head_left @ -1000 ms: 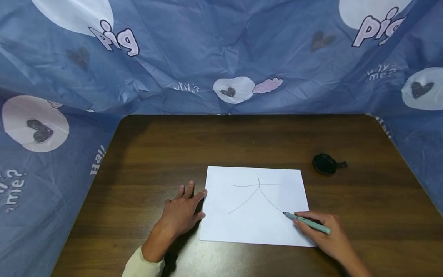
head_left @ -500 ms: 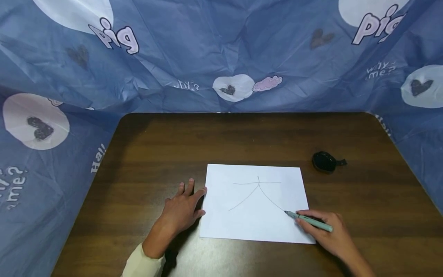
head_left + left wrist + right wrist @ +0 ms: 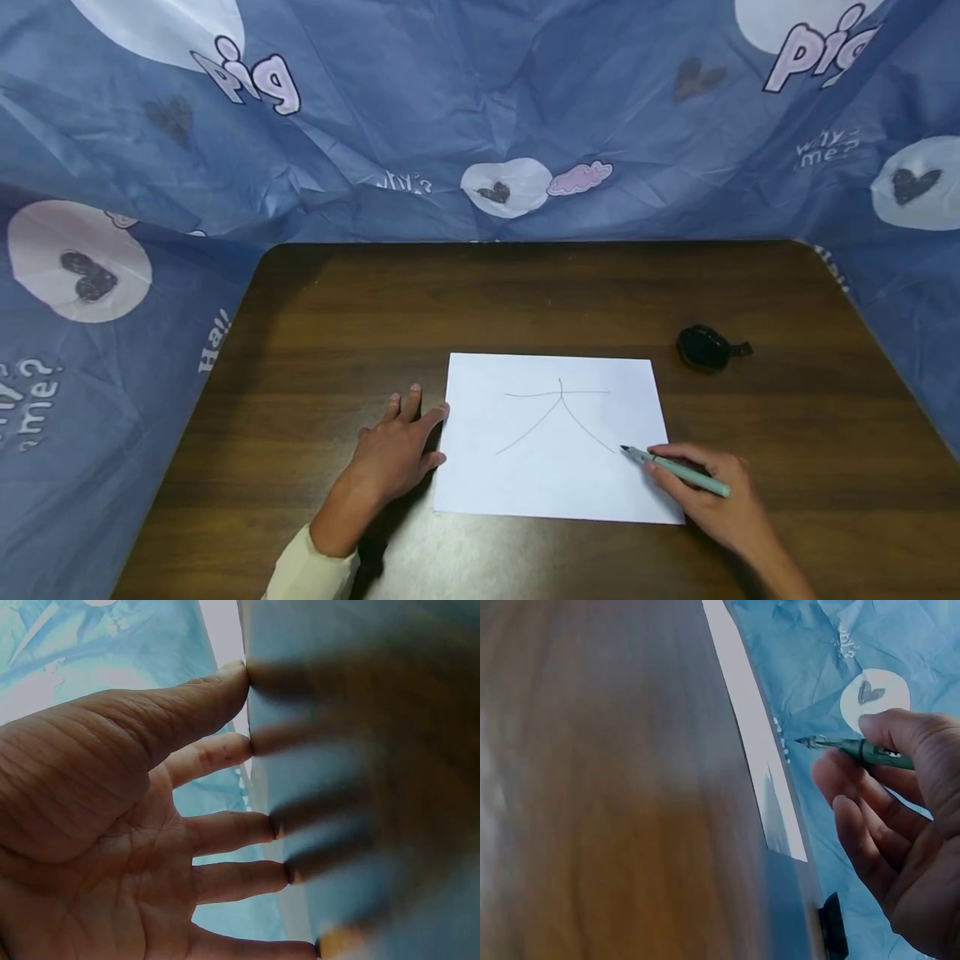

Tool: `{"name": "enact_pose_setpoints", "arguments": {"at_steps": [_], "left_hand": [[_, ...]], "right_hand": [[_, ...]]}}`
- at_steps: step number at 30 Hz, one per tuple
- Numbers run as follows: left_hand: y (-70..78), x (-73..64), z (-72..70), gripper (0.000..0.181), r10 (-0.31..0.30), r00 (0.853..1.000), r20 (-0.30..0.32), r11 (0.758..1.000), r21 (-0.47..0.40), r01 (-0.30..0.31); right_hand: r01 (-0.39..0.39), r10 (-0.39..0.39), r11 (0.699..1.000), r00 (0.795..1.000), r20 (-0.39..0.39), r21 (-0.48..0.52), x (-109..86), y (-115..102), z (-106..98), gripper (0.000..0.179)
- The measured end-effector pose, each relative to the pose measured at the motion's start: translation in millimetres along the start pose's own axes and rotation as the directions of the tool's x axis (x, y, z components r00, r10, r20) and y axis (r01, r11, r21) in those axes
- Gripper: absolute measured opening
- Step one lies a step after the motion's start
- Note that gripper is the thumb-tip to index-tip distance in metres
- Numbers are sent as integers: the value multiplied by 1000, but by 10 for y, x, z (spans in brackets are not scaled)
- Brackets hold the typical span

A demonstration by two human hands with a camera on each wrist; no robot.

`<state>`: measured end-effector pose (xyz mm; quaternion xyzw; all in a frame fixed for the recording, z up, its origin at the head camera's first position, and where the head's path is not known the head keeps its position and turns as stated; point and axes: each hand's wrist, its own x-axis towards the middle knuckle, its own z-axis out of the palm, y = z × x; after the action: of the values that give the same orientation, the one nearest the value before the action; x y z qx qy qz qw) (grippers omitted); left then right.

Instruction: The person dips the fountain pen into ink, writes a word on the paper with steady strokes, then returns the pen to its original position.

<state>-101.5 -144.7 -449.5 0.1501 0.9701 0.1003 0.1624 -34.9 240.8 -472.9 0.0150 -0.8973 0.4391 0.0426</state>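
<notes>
A white sheet of paper (image 3: 480,483) lies on the wooden table, bearing thin dark lines: a short upright stroke, a crossing horizontal line and two long diagonals. My right hand (image 3: 723,496) pinches a pale green fountain pen (image 3: 693,477) over the sheet's right edge. The pen's nib (image 3: 810,741) stands apart from the paper in the right wrist view, just beyond the right diagonal's end. My left hand (image 3: 393,454) rests with spread fingers at the sheet's left edge, thumb and index fingertip touching it. In the left wrist view, its fingers (image 3: 225,832) are straight, tips on the tabletop.
A small black dish with a short handle (image 3: 703,348) sits on the table (image 3: 360,317) beyond the sheet's upper right corner. Behind and beside the table hangs a blue printed curtain (image 3: 420,100).
The right diagonal has grown slightly longer at its lower end. My right hand has then lifted the pen a little up and to the right. The left hand has stayed in place.
</notes>
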Motion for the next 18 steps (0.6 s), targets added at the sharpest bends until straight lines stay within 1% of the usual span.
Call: {"name": "enact_pose_setpoints", "arguments": {"at_steps": [3,5,6,7,10,13,16,18], "left_hand": [[-13,4,5,62,1,1000,-2,1000,-1,-1],[-16,9,6,62,3,1000,-6,1000,0,-3],[-16,10,5,62,5,1000,-8,1000,0,-5],[-17,10,2,62,7,1000,-10,1000,1,-7],[-17,14,1,62,10,1000,-14,1000,2,-10],[-22,16,5,61,6,1000,-8,1000,4,-6],[-18,20,4,62,-2,1000,-3,1000,4,2],[-11,23,1,62,-1,1000,-4,1000,5,1]], "right_hand": [[29,-31,999,997,-76,-26,32,15,-22,17],[40,-46,998,988,-145,-42,59,23,-39,18],[33,-40,999,983,-179,-42,72,21,-49,18],[26,-33,999,976,-215,-33,86,19,-62,18],[12,2,999,955,-297,47,130,26,-114,16],[18,23,993,935,-353,112,160,61,-182,15],[18,32,992,921,-387,125,185,108,-259,17],[-7,63,990,916,-397,141,198,142,-308,17]]}}
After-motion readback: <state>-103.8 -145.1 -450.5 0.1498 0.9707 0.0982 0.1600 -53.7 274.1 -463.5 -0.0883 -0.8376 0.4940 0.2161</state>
